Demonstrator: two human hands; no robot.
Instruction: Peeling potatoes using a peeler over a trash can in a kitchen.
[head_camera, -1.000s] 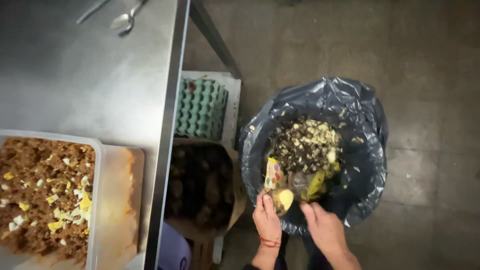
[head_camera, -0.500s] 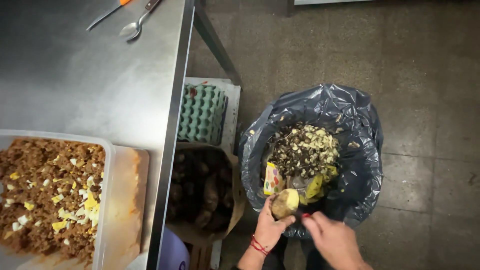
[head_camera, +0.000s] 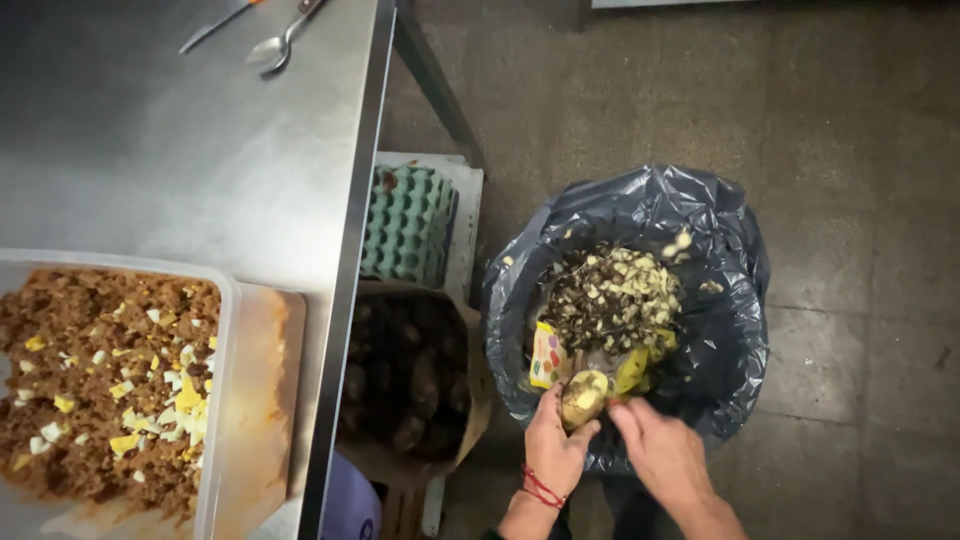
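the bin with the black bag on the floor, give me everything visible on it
The bin is round, lined with a glossy, crinkled black plastic bag folded over its rim; the bin's own wall is hidden. It stands upright on the grey floor, right of the steel table and the brown sack. Inside lies a heap of pale and dark peelings plus a colourful wrapper. Over its near edge, the left hand holds a yellowish potato; the right hand works beside it.

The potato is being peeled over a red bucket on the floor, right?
Not quite. In the head view the hands hold the potato over a bin lined with a black bag, not a red bucket. It does stand on the floor.
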